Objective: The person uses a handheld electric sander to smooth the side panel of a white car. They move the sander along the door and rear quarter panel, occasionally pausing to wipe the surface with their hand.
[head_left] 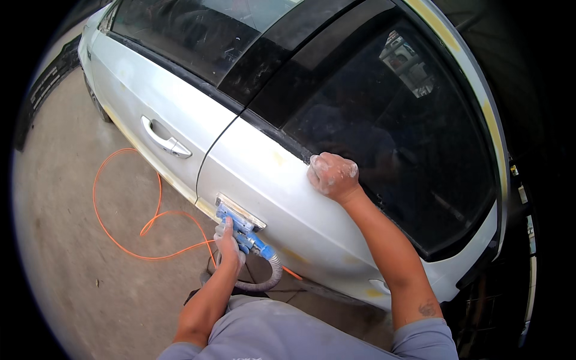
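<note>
My left hand (pixel 230 246) is closed round a blue air sander (pixel 237 220), thumb along its top. The sander's long flat pad lies against the lower part of the white car's rear door (pixel 270 174). From the tool's back end curves a grey ribbed dust hose (pixel 273 273). My right hand (pixel 333 174), dusted white, is curled at the lower edge of the dark rear window (pixel 408 144), resting on the door's top edge. Whether its fingers grip the window trim is hidden.
An orange air hose (pixel 114 247) loops over the concrete floor (pixel 66 198) on the left. The front door handle (pixel 166 139) juts out ahead. Yellowish filler patches (pixel 294 256) mark the bodywork. A black slotted car part (pixel 45 90) lies at the far left.
</note>
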A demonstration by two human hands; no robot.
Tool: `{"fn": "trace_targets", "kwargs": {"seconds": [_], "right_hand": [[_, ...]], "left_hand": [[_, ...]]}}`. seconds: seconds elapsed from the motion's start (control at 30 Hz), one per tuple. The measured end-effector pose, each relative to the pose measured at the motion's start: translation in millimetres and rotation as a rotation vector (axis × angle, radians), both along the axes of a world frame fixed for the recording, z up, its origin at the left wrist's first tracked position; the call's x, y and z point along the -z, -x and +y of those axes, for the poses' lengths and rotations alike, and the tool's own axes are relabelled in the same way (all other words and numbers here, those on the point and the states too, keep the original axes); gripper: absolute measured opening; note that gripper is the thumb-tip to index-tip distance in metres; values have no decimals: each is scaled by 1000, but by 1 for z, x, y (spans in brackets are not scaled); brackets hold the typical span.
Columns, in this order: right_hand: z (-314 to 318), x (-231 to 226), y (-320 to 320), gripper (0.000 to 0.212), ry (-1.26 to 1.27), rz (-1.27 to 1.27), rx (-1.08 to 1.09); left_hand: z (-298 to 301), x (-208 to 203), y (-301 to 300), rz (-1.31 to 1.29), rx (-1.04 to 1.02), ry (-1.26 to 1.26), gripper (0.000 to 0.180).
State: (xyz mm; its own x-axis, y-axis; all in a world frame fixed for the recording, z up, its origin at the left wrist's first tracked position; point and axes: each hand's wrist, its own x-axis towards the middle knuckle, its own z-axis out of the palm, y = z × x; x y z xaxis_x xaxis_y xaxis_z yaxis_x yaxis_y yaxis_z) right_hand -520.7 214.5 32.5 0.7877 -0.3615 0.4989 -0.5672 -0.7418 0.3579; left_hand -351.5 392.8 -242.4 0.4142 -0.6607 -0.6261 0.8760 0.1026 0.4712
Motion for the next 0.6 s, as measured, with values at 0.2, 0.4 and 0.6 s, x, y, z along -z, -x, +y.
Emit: {"fn": "trace_targets", "kwargs": {"seconds": [0.2,0.4,0.6], "right_hand": [[2,-1,-1,9,-9,-2,9],[1,-3,-7,7,-4,20,0],[6,-9,-14,12,7,14,-11]], "left_hand": [[-3,16,-21,83,-3,42,35],[5,0,9,-9,-5,8,34],[-2,35,-34,204,46,111,52]]}}
